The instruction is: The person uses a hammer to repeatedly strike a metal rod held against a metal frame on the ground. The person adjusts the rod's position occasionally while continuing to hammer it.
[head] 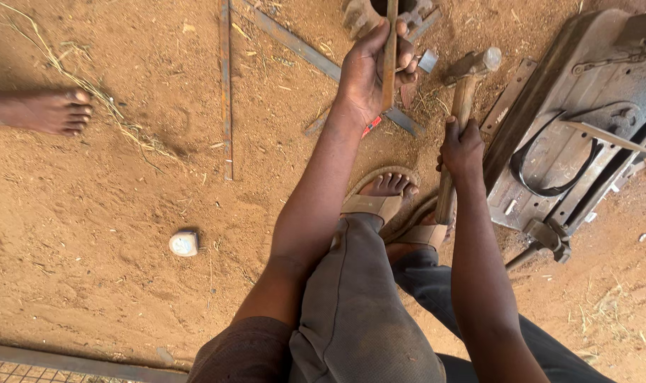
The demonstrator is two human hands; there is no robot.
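Note:
My left hand (369, 71) grips a thin flat metal bar (390, 42), held upright at the top centre. Its upper end reaches a rough metal block with a hole (369, 14) on the sandy ground. My right hand (461, 149) is closed around the wooden handle of a hammer (459, 120). The hammer's metal head (479, 62) hangs just right of the bar, apart from it. Below the hands are my sandalled feet (387, 195) and grey trousers.
Long flat steel strips (226, 85) lie on the red sand at upper centre. A heavy rusty metal machine frame (571, 128) fills the right side. Another person's bare foot (46, 110) rests at the left. A small white object (184, 243) lies at lower left, and a metal rail (75, 362) runs along the bottom.

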